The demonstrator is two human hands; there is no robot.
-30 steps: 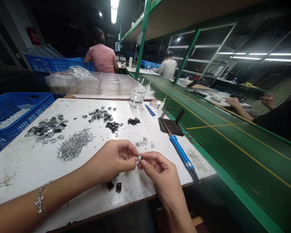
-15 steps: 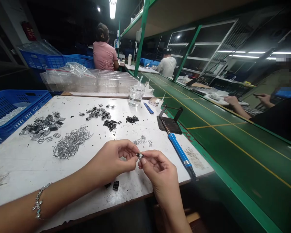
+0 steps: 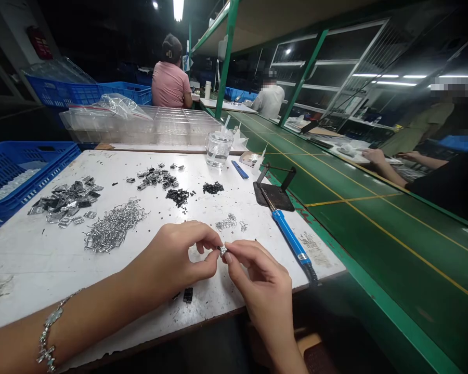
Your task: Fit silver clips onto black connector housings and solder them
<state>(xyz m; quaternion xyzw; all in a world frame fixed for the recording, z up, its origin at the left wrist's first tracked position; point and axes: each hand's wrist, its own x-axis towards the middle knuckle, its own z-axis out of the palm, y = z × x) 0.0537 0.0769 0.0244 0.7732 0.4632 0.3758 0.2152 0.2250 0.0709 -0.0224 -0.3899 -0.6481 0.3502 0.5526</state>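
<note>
Between my two hands, above the white tabletop, is a small black-and-silver part, too small to name more exactly. My left hand pinches its left side between thumb and forefinger. The thumb and forefinger of my right hand close on its right side. Below my left hand a black part lies near the table's front edge. Just beyond my hands are a few thin bent wires. A larger heap of silver wire pieces lies to the left.
Piles of metal-and-black parts and tiny black pieces dot the table. A soldering iron rests in its stand at right. Behind stand a glass of water and clear trays. A green conveyor runs alongside, with co-workers beyond.
Both hands stay together on the small part, which has turned slightly and shows more silver. My left forearm has shifted a little, and the camera view has moved slightly.
</note>
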